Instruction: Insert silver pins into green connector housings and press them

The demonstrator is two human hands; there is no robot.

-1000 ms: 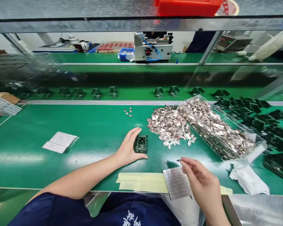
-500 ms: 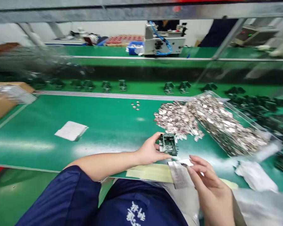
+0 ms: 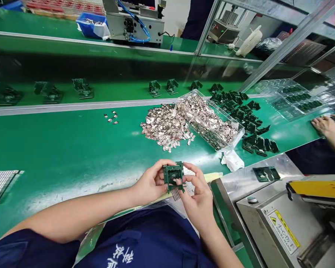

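At lower centre, your left hand [image 3: 149, 183] is gripping the green part [image 3: 173, 175] steady while your right hand [image 3: 197, 193] is pinching its edge.

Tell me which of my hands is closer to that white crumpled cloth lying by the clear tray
Right. Your right hand sits on the cloth's side of the green part, with bare mat between them. Your left hand grips the part's far side, farther off.

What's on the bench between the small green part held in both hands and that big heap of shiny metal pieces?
In the head view, only bare green mat lies between the green part and the heap of metal pieces.
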